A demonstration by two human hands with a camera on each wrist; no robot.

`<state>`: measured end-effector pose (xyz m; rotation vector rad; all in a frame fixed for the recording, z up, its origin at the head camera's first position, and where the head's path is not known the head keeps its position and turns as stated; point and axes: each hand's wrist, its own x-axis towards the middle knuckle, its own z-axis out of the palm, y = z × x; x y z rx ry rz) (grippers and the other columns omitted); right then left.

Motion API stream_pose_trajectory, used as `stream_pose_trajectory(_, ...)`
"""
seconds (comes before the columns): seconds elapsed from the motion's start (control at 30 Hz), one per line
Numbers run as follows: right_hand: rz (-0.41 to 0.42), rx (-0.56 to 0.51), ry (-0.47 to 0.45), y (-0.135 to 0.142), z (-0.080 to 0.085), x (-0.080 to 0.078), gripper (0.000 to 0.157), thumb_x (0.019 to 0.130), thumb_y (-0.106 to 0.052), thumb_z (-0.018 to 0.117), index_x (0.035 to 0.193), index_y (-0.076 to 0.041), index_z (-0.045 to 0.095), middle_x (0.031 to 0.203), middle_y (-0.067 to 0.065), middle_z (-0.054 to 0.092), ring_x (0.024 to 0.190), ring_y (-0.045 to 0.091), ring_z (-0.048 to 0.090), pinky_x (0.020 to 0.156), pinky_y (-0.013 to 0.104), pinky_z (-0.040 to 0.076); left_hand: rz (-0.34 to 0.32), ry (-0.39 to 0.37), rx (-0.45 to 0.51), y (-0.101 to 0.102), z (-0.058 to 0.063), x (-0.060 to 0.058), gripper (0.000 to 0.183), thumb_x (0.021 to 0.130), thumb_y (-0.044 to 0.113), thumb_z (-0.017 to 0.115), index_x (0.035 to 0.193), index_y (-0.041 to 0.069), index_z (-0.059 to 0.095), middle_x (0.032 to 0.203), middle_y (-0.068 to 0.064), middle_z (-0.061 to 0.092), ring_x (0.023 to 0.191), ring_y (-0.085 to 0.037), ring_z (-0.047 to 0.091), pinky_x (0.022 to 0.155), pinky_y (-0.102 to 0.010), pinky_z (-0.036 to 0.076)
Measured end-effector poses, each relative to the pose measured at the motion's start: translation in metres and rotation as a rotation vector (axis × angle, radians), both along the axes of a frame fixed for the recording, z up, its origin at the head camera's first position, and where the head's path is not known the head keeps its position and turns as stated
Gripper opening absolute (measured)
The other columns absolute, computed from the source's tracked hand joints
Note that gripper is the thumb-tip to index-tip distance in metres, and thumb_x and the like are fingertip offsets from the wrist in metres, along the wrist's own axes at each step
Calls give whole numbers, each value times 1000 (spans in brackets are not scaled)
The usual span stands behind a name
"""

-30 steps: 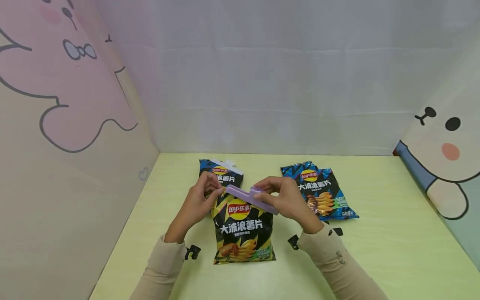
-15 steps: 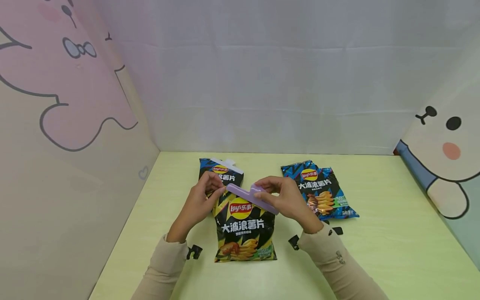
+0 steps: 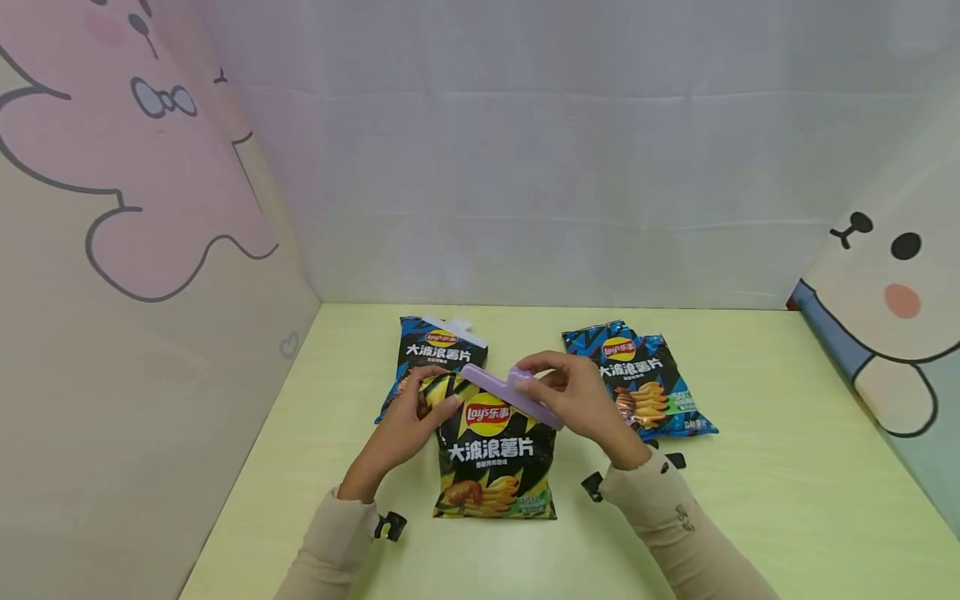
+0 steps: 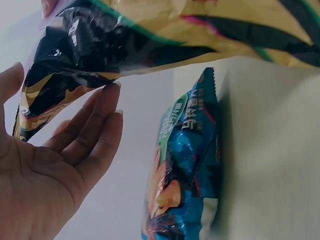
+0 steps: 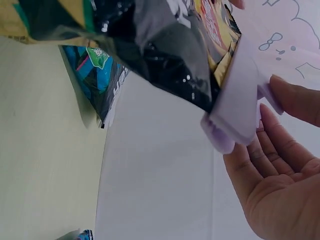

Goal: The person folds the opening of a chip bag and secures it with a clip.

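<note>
A black and yellow Lay's chip bag (image 3: 491, 467) stands or leans upright in the middle of the table. Across its top edge runs a purple bag clip (image 3: 504, 392), slanting down to the right. My right hand (image 3: 585, 408) pinches the clip's handle between thumb and fingers, as the right wrist view also shows on the clip (image 5: 237, 100). At the bag's upper left corner is my left hand (image 3: 405, 425), fingers behind the bag and thumb in front. In the left wrist view, its loosely bent fingers (image 4: 102, 120) touch the bag's back while the thumb stands apart.
Behind my left hand lies a blue and black chip bag (image 3: 438, 354) with a white clip (image 3: 456, 331) on its top. Further blue chip bags (image 3: 645, 383) overlap at the right. A pale wall (image 3: 555, 167) closes off the table's (image 3: 780, 467) back.
My left hand has eased its pinch on the bag's corner and lowered slightly, its fingers spreading. Bag and clip have shifted a little to the right, with my right hand still on the clip.
</note>
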<state>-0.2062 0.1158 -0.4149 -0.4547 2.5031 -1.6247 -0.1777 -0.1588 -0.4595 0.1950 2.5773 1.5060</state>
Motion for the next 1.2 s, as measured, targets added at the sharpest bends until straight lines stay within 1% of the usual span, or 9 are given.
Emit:
stream_pose_trajectory(0.07, -7, -5, 10, 2, 0, 0, 25, 92, -22, 74, 114, -11, 75, 117, 17, 73, 81, 18, 74, 71, 31, 59, 1, -41, -20, 2, -3, 2, 69, 98, 42, 64, 152, 13, 32, 83, -6, 49, 68, -14, 44, 57, -25, 38)
stream_pose_trajectory(0.2, -26, -20, 30, 5, 0, -1, 24, 93, -20, 74, 115, -10, 74, 116, 17, 73, 78, 16, 73, 69, 28, 58, -19, -99, -11, 8, -7, 3, 73, 95, 47, 66, 149, 9, 35, 98, -5, 61, 83, -13, 59, 70, -27, 53)
stream_pose_trajectory(0.27, -29, -32, 36, 6, 0, -1, 25, 94, -19, 73, 116, -9, 74, 115, 17, 73, 77, 14, 72, 69, 26, 57, -27, -107, -6, 11, -9, 4, 63, 94, 49, 67, 140, 13, 43, 112, -6, 65, 94, -14, 63, 81, -30, 57)
stream_pose_trajectory(0.43, -38, -50, 31, 9, -3, -2, 24, 95, -18, 71, 117, -8, 73, 116, 18, 72, 78, 16, 72, 69, 26, 57, -86, -140, -8, 15, -16, 6, 56, 95, 53, 64, 133, 14, 49, 113, -8, 65, 94, -15, 63, 82, -32, 55)
stream_pose_trajectory(0.63, -50, -45, 21, 12, -6, -5, 24, 96, -18, 69, 118, -9, 73, 117, 19, 72, 77, 18, 72, 69, 26, 57, -209, -180, 110, 19, -26, 9, 58, 99, 47, 61, 146, 21, 39, 132, -7, 63, 114, -19, 68, 99, -38, 56)
stream_pose_trajectory(0.73, -69, -37, 26, 13, -6, -6, 23, 96, -18, 69, 118, -10, 73, 117, 17, 72, 78, 19, 72, 69, 28, 57, -207, -176, 134, 20, -29, 9, 60, 99, 44, 63, 148, 22, 37, 134, -8, 62, 115, -20, 68, 100, -39, 56)
stream_pose_trajectory(0.93, -106, -39, 19, 17, -5, -9, 23, 96, -19, 69, 119, -14, 74, 120, 15, 72, 80, 19, 73, 69, 29, 58, -172, -176, 91, 23, -33, 9, 68, 97, 46, 64, 152, 20, 34, 133, -10, 65, 112, -20, 68, 97, -42, 56)
stream_pose_trajectory(1.1, -118, -87, 3, 22, -8, -13, 25, 97, -18, 68, 121, -11, 73, 122, 17, 71, 76, 15, 73, 65, 27, 57, -229, -208, 137, 25, -40, 12, 77, 99, 42, 63, 158, 15, 23, 142, -14, 59, 124, -27, 64, 104, -46, 52)
stream_pose_trajectory(1.2, -128, -98, -14, 24, -10, -16, 26, 98, -20, 67, 122, -12, 72, 125, 17, 70, 81, 17, 75, 66, 27, 58, -244, -221, 113, 25, -45, 14, 83, 98, 46, 63, 160, 13, 19, 144, -14, 57, 128, -28, 61, 107, -49, 50)
